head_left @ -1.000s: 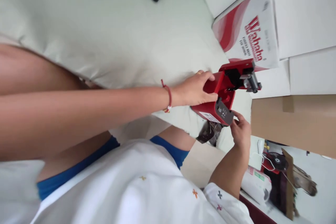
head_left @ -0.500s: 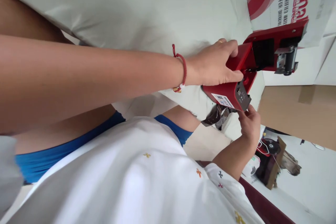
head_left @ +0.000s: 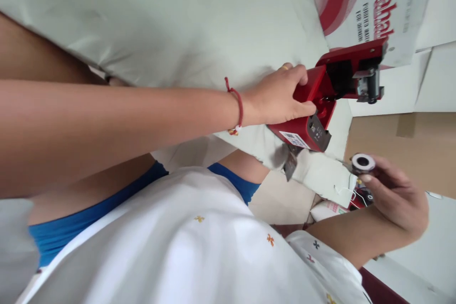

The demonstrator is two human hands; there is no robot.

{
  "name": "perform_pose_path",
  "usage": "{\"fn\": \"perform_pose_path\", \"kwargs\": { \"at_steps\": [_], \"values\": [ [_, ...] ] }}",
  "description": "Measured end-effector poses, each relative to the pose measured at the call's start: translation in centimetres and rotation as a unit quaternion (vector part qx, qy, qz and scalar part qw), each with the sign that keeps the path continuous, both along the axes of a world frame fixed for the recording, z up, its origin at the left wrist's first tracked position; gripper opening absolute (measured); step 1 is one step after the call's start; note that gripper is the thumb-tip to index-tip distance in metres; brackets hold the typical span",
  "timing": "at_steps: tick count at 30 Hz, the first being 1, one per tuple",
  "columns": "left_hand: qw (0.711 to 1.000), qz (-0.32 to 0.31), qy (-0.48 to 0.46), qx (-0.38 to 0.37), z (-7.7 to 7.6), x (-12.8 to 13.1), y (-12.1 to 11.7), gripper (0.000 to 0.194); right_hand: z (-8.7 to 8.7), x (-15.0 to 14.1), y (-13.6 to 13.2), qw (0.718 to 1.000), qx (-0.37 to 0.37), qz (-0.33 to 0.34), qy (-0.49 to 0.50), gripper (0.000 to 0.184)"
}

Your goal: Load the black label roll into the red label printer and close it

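My left hand (head_left: 280,95) grips a small red printer (head_left: 295,128) from above, its thumb near the opening. The printer's hinged lid (head_left: 370,52) stands open, with a black roller on its inner side. A dark control panel and a white sticker are on the body. Apart from the printer, to its lower right, my right hand (head_left: 399,197) pinches a small roll (head_left: 362,162) with a white end face and a dark core. A dark, shiny strip (head_left: 291,166) lies just below the printer.
The printer is on a pale, cloth-like surface (head_left: 199,14). A red and white drinking-water carton (head_left: 359,4) stands behind it, with a brown cardboard surface (head_left: 402,147) to the right. Red and black items with white wire (head_left: 361,197) are partly hidden by my right arm.
My right hand has moved from the printer's lower edge out to the right, and the roll now shows in its fingers. My left hand stays on the printer; the view has shifted slightly.
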State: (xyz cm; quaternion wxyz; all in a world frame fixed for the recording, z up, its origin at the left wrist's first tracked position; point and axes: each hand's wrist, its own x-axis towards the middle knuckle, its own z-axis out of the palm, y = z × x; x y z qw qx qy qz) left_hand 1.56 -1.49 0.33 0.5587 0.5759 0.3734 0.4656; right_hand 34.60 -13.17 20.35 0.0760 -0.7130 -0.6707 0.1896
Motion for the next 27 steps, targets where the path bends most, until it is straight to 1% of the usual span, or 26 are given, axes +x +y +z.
{"fn": "perform_pose_path", "kwargs": {
  "at_steps": [1,2,3,5,8,9,11,13,16,18,20,22,24,25,27],
  "values": [
    [1.0,0.004,-0.002,0.005,-0.2,0.0,0.0,0.033,0.4,-0.7,0.3,1.0,0.002,0.006,0.031,0.039],
    [1.0,0.006,0.004,0.006,-0.2,0.0,-0.1,0.034,0.4,-1.5,1.0,0.998,0.004,0.009,0.06,0.041],
    [1.0,0.009,0.016,0.003,-0.2,0.0,-0.1,0.035,0.0,-2.3,1.8,0.996,0.006,0.013,0.084,0.042],
    [0.999,0.003,0.037,-0.002,0.1,-0.1,-0.2,0.036,-1.6,-4.1,4.2,0.994,0.026,0.017,0.101,0.047],
    [0.998,-0.004,0.062,-0.004,0.6,-0.3,-0.4,0.037,-4.1,-6.6,8.1,0.996,0.045,-0.003,0.082,0.057],
    [0.998,-0.002,0.07,-0.001,0.7,-0.3,-0.6,0.036,-4.6,-7.4,9.2,0.997,0.035,-0.006,0.064,0.059],
    [0.997,0.009,0.081,0.019,0.8,-0.3,-1.0,0.036,-5.4,-8.8,10.8,1.0,-0.012,0.006,0.018,0.061],
    [0.994,0.024,0.077,0.072,0.8,-0.3,-1.4,0.037,-5.8,-9.9,11.8,0.997,-0.053,0.032,-0.035,0.061],
    [0.976,0.031,0.06,0.209,0.8,-0.5,-2.1,0.042,-6.1,-11.0,12.5,0.986,-0.081,0.106,-0.095,0.057],
    [0.952,0.009,0.067,0.297,0.8,-0.7,-2.4,0.042,-6.4,-11.4,13.0,0.975,-0.107,0.159,-0.109,0.048],
    [0.927,-0.029,0.086,0.365,0.7,-0.8,-2.7,0.036,-6.6,-11.6,13.6,0.966,-0.139,0.186,-0.112,0.04],
    [0.905,-0.057,0.106,0.408,0.5,-0.8,-3.0,0.031,-6.8,-11.7,14.3,0.961,-0.162,0.192,-0.115,0.039],
    [0.892,-0.062,0.127,0.43,0.2,-0.8,-3.1,0.032,-6.7,-11.9,14.6,0.956,-0.179,0.202,-0.119,0.042],
    [0.888,-0.06,0.136,0.434,0.1,-0.7,-3.1,0.033,-6.6,-11.9,14.6,0.954,-0.18,0.209,-0.117,0.044],
    [0.885,-0.056,0.149,0.437,0.0,-0.8,-3.0,0.036,-6.3,-12.1,13.8,0.957,-0.155,0.222,-0.104,0.044]
  ]
}}
